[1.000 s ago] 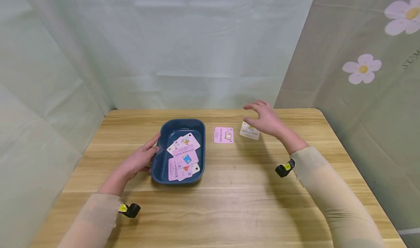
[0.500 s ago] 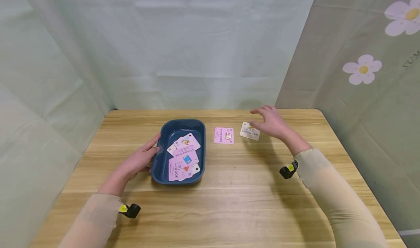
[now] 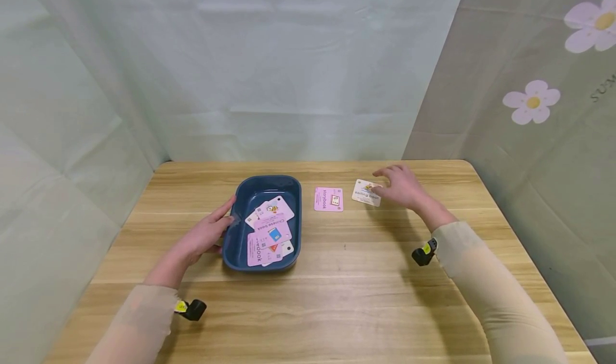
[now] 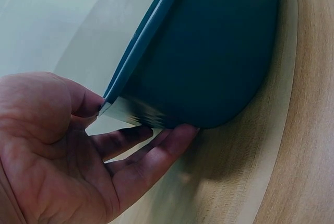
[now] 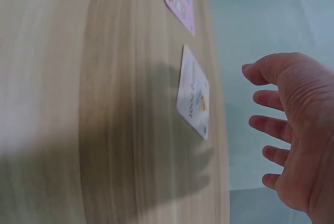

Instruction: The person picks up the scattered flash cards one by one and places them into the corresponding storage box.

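A dark blue plastic tub [image 3: 297, 219] holds several word cards, among them a pink "Chinese book" card [image 3: 264, 225] and a card with a bee [image 3: 284, 208]. My left hand [image 3: 208, 233] grips the tub's left side; in the left wrist view the thumb is at the rim and the fingers touch the lower wall. Right of the tub lies a pink "storybook" card [image 3: 323, 199]. Farther right is a white "sailing boat" card [image 3: 364, 199]. My right hand [image 3: 401, 186] hovers beside and partly over that card, thumb and fingers spread, holding nothing.
The wooden table [image 3: 332, 310] carries all of this. Pale cloth [image 3: 289, 86] hangs behind its back edge, with flower-printed cloth [image 3: 553, 193] on the right. Black wrist cameras sit on both sleeves.
My right hand has moved to the right and lower, showing more of the "sailing boat" card. The left hand, the tub and the cards stay where they were.
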A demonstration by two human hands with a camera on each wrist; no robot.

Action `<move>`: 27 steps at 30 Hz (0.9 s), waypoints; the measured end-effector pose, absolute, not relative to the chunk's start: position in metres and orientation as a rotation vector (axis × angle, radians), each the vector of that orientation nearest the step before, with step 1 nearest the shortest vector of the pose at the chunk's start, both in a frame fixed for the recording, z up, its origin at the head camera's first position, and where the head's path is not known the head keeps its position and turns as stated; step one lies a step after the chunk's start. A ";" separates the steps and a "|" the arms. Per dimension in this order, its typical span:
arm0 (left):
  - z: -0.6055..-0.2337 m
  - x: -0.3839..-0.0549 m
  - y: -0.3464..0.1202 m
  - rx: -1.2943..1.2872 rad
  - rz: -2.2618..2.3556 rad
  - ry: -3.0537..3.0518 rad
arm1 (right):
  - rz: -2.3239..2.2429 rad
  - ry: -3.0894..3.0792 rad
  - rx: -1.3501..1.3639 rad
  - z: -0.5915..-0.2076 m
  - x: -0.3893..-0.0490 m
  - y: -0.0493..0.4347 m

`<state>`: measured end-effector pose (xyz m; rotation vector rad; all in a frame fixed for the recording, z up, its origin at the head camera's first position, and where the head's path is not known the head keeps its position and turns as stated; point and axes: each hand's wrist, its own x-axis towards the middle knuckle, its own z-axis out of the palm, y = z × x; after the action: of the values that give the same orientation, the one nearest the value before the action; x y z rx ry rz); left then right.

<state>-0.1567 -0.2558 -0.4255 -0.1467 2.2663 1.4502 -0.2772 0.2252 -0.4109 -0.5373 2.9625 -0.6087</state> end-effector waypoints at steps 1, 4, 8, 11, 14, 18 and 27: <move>-0.426 -0.157 -0.256 -0.141 1.448 2.266 | -0.597 2.960 -0.539 -0.412 -0.278 0.226; -0.426 -0.157 -0.256 -0.144 1.452 2.260 | -0.565 2.954 -0.537 -0.418 -0.279 0.227; -0.425 -0.157 -0.256 -0.149 1.454 2.256 | -0.548 2.940 -0.502 -0.426 -0.279 0.229; -0.425 -0.156 -0.256 -0.145 1.455 2.256 | -0.534 2.934 -0.482 -0.430 -0.278 0.230; -0.426 -0.156 -0.255 -0.140 1.463 2.253 | -0.518 2.927 -0.482 -0.435 -0.279 0.231; -0.426 -0.155 -0.254 -0.143 1.468 2.253 | -0.514 2.923 -0.486 -0.438 -0.280 0.230; -0.426 -0.155 -0.254 -0.154 1.458 2.265 | -0.509 2.904 -0.438 -0.444 -0.282 0.233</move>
<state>-0.1548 -0.2542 -0.4260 -0.1536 2.2654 1.4584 -0.2823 0.2331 -0.4439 -0.4380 2.9041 -0.5094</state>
